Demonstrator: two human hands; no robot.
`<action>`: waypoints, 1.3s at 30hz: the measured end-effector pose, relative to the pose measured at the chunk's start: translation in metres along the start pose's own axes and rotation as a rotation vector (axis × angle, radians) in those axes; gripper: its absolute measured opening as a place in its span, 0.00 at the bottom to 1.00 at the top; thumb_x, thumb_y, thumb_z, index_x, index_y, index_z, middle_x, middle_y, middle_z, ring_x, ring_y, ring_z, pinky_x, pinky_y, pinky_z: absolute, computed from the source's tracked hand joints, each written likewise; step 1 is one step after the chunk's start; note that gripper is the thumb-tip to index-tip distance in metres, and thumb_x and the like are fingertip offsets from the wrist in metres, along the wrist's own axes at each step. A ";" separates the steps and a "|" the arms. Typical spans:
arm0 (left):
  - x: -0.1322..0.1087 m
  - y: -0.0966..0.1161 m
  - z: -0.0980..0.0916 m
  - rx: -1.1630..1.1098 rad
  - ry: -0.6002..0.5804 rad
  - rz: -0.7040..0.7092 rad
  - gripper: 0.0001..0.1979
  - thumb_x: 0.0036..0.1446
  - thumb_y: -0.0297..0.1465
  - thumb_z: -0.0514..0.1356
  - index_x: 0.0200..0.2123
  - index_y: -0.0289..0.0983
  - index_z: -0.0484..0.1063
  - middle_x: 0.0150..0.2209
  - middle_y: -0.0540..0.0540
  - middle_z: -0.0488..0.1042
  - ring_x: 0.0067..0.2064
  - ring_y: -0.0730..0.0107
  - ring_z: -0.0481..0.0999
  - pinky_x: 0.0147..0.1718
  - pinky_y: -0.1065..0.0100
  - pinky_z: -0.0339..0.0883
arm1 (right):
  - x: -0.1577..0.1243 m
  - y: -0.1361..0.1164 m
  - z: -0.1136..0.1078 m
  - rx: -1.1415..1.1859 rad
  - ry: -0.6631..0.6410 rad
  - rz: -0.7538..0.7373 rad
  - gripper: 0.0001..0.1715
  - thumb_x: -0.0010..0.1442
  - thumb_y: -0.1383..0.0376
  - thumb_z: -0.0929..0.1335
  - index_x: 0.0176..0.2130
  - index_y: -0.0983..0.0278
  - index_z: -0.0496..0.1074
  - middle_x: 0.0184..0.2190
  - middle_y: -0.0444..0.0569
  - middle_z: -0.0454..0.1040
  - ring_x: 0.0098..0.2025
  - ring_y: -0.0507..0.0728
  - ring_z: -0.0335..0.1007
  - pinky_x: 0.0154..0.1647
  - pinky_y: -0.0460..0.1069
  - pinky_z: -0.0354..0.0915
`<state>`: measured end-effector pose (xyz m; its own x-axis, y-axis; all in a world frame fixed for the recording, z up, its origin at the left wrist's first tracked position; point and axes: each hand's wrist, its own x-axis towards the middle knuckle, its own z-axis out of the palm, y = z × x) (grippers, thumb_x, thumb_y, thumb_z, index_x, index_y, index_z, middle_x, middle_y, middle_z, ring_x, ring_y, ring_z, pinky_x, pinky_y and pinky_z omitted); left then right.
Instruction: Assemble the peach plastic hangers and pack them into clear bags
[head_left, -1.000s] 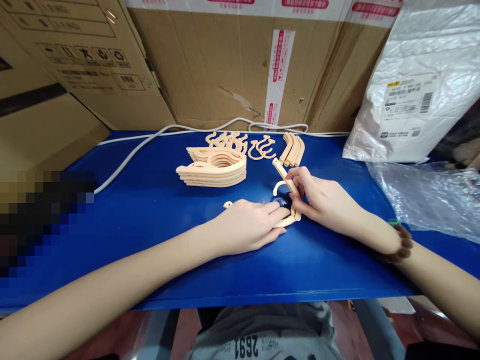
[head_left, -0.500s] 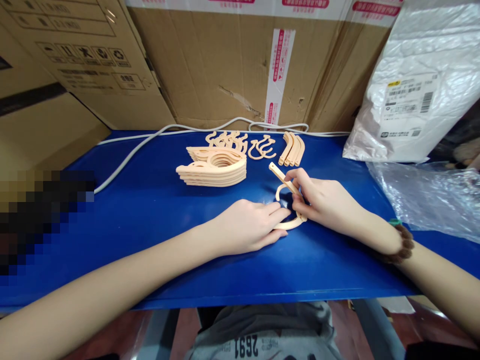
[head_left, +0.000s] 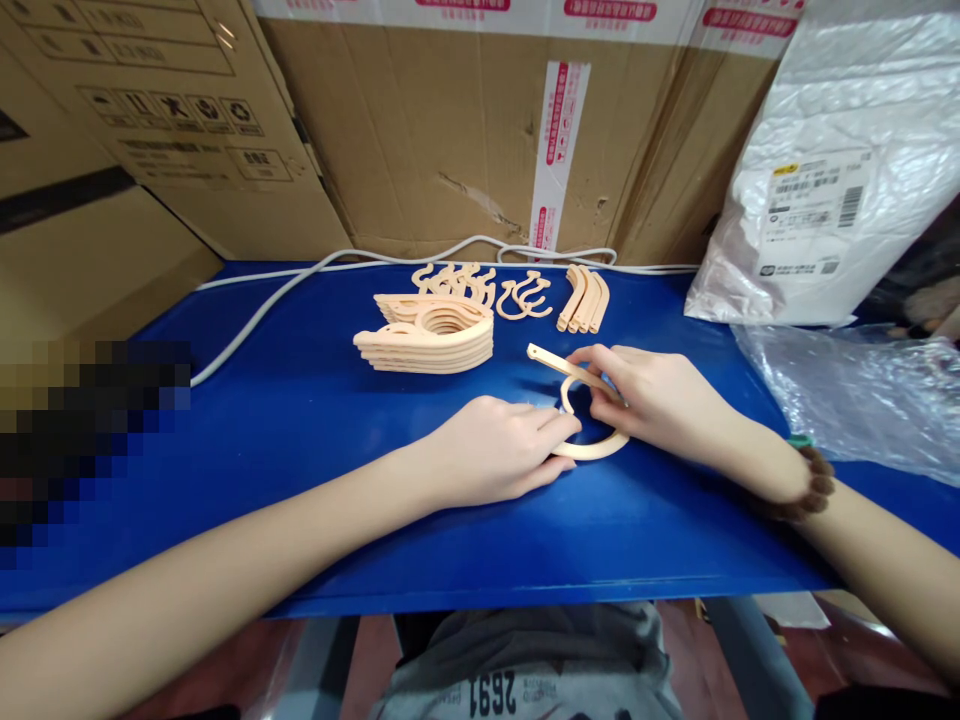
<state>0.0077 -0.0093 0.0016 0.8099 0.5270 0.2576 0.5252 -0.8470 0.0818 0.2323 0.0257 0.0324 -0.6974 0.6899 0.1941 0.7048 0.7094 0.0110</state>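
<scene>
Over the blue table, a cream plastic folding hanger (head_left: 592,450) lies between my two hands, its curved part and hook end showing. My left hand (head_left: 510,452) pinches the left side of its curved part against the table. The fingers of my right hand (head_left: 645,400) close round a slim hanger arm (head_left: 551,359), which juts out to the upper left. The joint of the two parts is hidden under my right fingers. A stack of folded hangers (head_left: 427,352) stands beyond my left hand.
Behind the stack lie loose cream hooks (head_left: 454,283), with further hooks (head_left: 523,295) and several curved arms (head_left: 583,298) to their right. A white cable (head_left: 300,275) runs along the back by cardboard boxes (head_left: 450,130). A white parcel bag (head_left: 817,190) and clear plastic wrap (head_left: 847,400) are at right.
My right hand has moved slightly right and turned the hanger arm to a flatter angle, away from upright. My left hand has stayed nearly still on the curved part.
</scene>
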 end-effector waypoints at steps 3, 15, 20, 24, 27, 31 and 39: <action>0.000 -0.001 -0.001 0.002 0.012 -0.027 0.14 0.69 0.37 0.51 0.48 0.35 0.70 0.44 0.46 0.79 0.44 0.65 0.81 0.34 0.67 0.69 | 0.000 0.002 0.001 -0.025 0.015 -0.030 0.16 0.61 0.68 0.64 0.49 0.65 0.69 0.38 0.52 0.77 0.36 0.56 0.73 0.34 0.47 0.62; 0.000 -0.001 -0.002 0.107 0.140 0.034 0.09 0.68 0.33 0.51 0.41 0.36 0.69 0.39 0.49 0.78 0.37 0.69 0.78 0.29 0.67 0.64 | 0.001 0.001 0.001 0.017 -0.030 -0.042 0.14 0.64 0.68 0.62 0.48 0.65 0.69 0.42 0.51 0.75 0.43 0.57 0.73 0.37 0.48 0.64; 0.001 -0.002 -0.001 0.135 0.177 0.057 0.08 0.67 0.30 0.52 0.40 0.36 0.70 0.42 0.47 0.78 0.40 0.68 0.77 0.29 0.67 0.63 | 0.000 0.000 0.000 0.033 -0.059 -0.050 0.15 0.65 0.68 0.61 0.49 0.64 0.70 0.42 0.52 0.72 0.41 0.56 0.73 0.36 0.47 0.64; 0.001 -0.003 0.000 0.127 0.174 0.082 0.09 0.67 0.29 0.52 0.41 0.35 0.71 0.44 0.45 0.77 0.44 0.66 0.76 0.34 0.68 0.67 | -0.001 0.001 0.001 0.036 -0.071 -0.054 0.16 0.66 0.68 0.61 0.51 0.64 0.70 0.43 0.52 0.72 0.42 0.57 0.73 0.37 0.47 0.65; 0.001 -0.005 0.000 0.122 0.167 0.094 0.09 0.67 0.29 0.52 0.42 0.35 0.72 0.45 0.44 0.76 0.46 0.63 0.75 0.37 0.66 0.69 | -0.001 0.003 0.002 0.031 -0.070 -0.062 0.16 0.66 0.68 0.61 0.52 0.65 0.70 0.43 0.53 0.72 0.42 0.57 0.73 0.37 0.48 0.65; 0.001 -0.007 0.001 0.112 0.158 0.096 0.10 0.68 0.30 0.52 0.43 0.36 0.73 0.45 0.45 0.76 0.47 0.62 0.75 0.35 0.67 0.69 | 0.000 0.004 0.004 0.030 -0.067 -0.072 0.17 0.65 0.68 0.62 0.52 0.65 0.70 0.43 0.53 0.72 0.42 0.57 0.72 0.38 0.48 0.65; 0.001 -0.007 -0.001 0.093 0.166 0.103 0.10 0.68 0.29 0.53 0.44 0.35 0.74 0.44 0.45 0.76 0.46 0.64 0.75 0.36 0.67 0.69 | 0.000 0.006 0.005 -0.003 -0.055 -0.091 0.15 0.64 0.69 0.62 0.50 0.66 0.70 0.42 0.53 0.72 0.43 0.59 0.71 0.40 0.50 0.65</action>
<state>0.0050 -0.0028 0.0023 0.8106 0.4127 0.4154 0.4696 -0.8820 -0.0402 0.2360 0.0311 0.0275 -0.7643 0.6299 0.1379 0.6388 0.7688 0.0286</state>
